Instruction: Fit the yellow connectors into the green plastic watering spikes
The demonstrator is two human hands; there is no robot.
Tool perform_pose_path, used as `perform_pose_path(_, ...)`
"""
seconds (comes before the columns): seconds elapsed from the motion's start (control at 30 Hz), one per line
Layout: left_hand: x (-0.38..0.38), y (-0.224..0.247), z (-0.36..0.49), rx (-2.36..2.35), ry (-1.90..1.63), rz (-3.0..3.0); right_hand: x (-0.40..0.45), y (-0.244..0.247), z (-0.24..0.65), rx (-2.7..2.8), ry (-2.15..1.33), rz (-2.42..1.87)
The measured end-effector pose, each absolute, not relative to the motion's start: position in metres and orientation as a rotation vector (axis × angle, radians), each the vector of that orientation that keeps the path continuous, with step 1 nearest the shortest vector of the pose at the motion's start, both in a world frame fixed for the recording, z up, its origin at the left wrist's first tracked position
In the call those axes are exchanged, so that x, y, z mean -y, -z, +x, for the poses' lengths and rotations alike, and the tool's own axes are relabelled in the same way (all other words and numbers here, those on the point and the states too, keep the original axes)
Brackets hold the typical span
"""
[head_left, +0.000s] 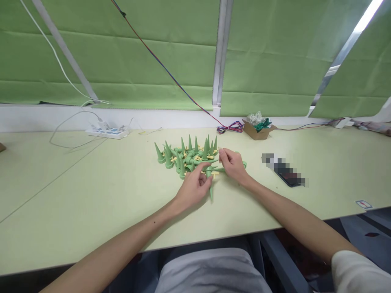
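Note:
A cluster of green cone-shaped plastic spikes (pixel 189 156) with small yellow pieces among them lies on the table in front of me. At its near edge my left hand (pixel 194 185) has its thumb and fingers closed around a green plastic spike (pixel 211 193), its tip pointing toward me. A small yellow T-shaped piece (pixel 215 175) is beside that spike. My right hand (pixel 233 163) is closed in a pinch at the right side of the cluster. What its fingertips hold, if anything, is too small to make out. Some green parts behind this hand are partly hidden.
To the right lies a dark phone-like object (pixel 288 173), partly blurred out. A cardboard box (pixel 258 132) with clear plastic and green material stands at the back, near coiled red and blue wire (pixel 230 127). A white power strip (pixel 108 132) with cables sits back left.

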State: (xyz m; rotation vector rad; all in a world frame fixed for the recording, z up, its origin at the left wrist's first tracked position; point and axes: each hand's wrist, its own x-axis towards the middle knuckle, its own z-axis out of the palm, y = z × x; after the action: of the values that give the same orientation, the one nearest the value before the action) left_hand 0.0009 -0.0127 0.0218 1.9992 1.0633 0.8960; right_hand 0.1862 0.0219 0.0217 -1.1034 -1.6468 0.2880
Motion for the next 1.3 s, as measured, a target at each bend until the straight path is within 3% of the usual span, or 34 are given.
perform_pose_path(0.6,0.011,-0.012,-0.003,-1.141,-0.625,2.33,-0.056,-0.012,0.222,1.607,-0.017,-1.338)
perform_pose_path(0.97,0.01,-0.014,-0.004,-1.169,-0.657,2.357,-0.067,-0.011,0.24,1.807,0.043,-1.566)
perform_pose_path(1.3,0.018,-0.018,-0.002,-0.915,-0.631,2.481,-0.066,-0.012,0.237,2.026,0.042,-1.8)
